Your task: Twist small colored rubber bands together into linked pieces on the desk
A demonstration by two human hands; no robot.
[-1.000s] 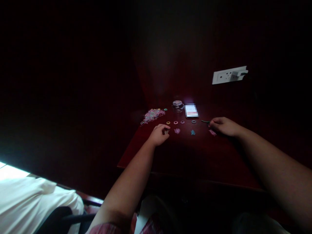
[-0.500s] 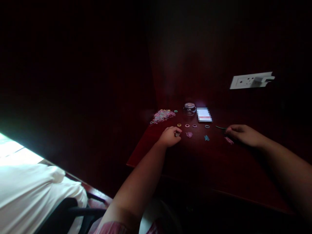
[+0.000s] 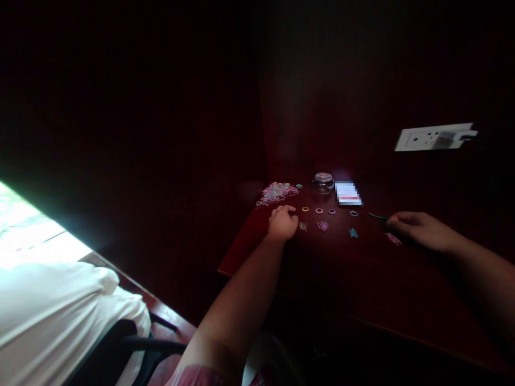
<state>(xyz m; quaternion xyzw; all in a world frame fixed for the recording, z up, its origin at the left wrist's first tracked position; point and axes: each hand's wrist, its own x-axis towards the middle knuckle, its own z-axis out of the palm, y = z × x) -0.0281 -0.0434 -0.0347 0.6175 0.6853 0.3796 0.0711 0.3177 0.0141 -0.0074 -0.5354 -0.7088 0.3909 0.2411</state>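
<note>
Pinching green strip (image 3: 377,216) in fingers of right hand (image 3: 420,229), near pink bands (image 3: 393,239); holding left hand (image 3: 282,223), fingers apart, beside yellow bands (image 3: 303,227).

The dark red worktop (image 3: 317,268) carries a mixed heap of small bands (image 3: 277,193) at its far left, then a lidded clear jar (image 3: 323,184) and a lit phone (image 3: 348,193). Nearer lies a row of rings, yellow (image 3: 305,209) leftmost; nearer still, small piles, the blue one (image 3: 353,233) between purple (image 3: 322,226) and pink (image 3: 393,239).
</note>
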